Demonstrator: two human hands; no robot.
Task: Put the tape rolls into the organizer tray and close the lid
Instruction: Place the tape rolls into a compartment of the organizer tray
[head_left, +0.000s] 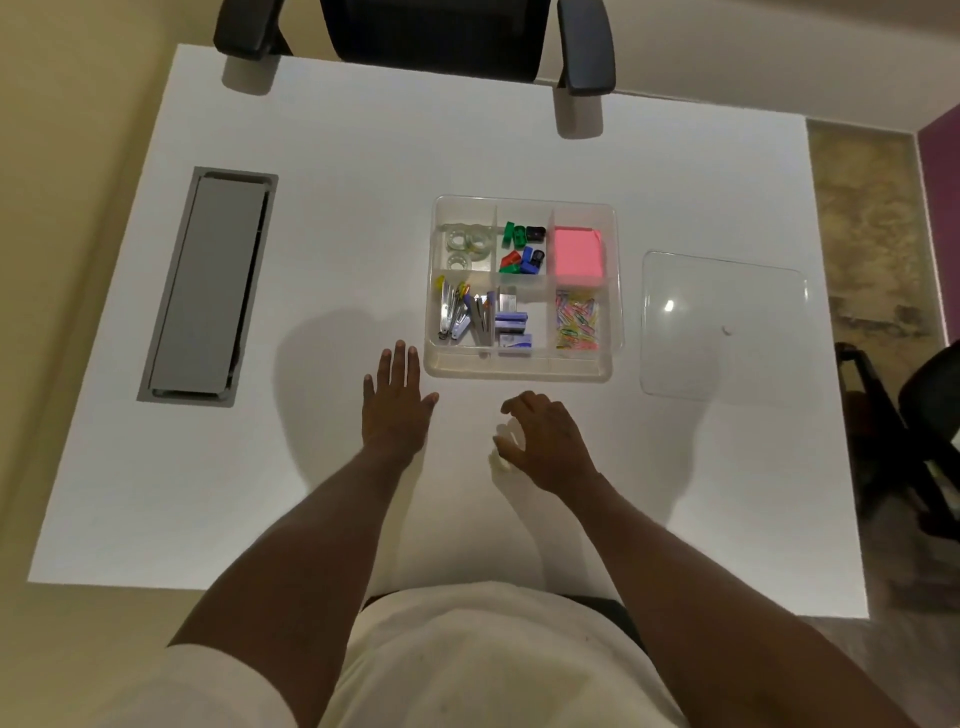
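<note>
A clear organizer tray sits open in the middle of the white table. Its far-left compartment holds clear tape rolls. The clear lid lies flat on the table to the tray's right. My left hand rests flat on the table, fingers spread, just left of the tray's near corner. My right hand is curled over a clear tape roll on the table in front of the tray; the roll is mostly hidden under the fingers.
Other tray compartments hold sharpeners, pink sticky notes, staplers, staple boxes and coloured paper clips. A grey cable hatch is set in the table at left. Black chairs stand at the far side and right.
</note>
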